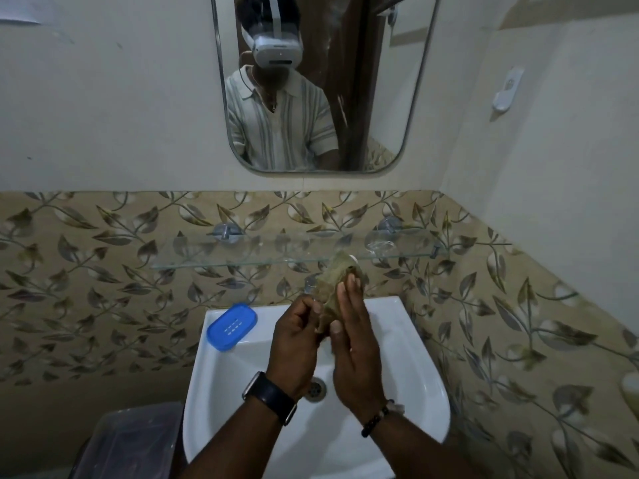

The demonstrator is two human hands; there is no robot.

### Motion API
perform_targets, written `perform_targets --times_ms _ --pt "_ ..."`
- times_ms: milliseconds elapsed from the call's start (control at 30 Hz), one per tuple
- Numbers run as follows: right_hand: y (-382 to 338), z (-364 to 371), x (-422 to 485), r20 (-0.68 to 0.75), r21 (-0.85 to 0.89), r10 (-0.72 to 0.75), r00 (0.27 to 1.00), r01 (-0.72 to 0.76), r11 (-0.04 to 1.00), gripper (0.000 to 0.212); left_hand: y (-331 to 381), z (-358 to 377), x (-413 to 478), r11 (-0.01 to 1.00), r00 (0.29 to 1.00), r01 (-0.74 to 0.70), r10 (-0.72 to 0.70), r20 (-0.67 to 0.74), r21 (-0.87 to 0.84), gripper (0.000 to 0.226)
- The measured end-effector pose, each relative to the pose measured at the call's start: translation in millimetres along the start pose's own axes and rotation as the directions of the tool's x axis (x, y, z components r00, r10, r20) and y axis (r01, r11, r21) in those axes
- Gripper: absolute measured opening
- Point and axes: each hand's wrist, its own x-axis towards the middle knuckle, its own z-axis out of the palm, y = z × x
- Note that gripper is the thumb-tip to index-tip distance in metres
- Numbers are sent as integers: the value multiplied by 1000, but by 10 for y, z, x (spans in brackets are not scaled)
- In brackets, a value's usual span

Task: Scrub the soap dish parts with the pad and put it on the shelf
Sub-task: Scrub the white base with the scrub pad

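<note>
A blue slotted soap dish part (232, 326) lies on the sink's back left rim. Over the white sink (242, 402) both my hands hold a greenish-brown scrub pad (333, 288). My left hand (297, 340) pinches the pad's left side with curled fingers. My right hand (352, 347) lies flat against the pad's right side, fingers pointing up. The pad looks blurred. A white edge (353, 258) peeks out at the pad's top; I cannot tell what it is. The glass shelf (224, 259) hangs on the wall just behind the pad.
The tap (308, 284) is mostly hidden behind my hands. The drain (316, 388) sits in the basin below them. A mirror (380, 98) hangs above the shelf. A dark plastic bin (128, 440) stands at the lower left beside the sink.
</note>
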Motion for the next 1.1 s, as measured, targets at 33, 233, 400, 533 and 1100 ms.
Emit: perform_targets --times_ms 33,233,400,533,1100 --pt "38 -50 61 -11 56 24 1000 -23 998 49 18 -33 2 996 998 -46 42 50 75 23" --pt "222 -319 433 70 703 683 727 -522 483 46 120 -364 79 454 776 -623 259 574 637 21" --pt "397 -509 402 230 624 678 698 -641 448 24 235 -621 230 177 645 -763 277 713 621 3" --pt "417 -411 327 77 548 687 722 -606 576 31 104 -634 180 765 930 -360 249 270 534 33" --pt "358 -323 7 72 -635 17 997 33 772 41 -170 -373 101 960 961 275 -277 22 55 31"
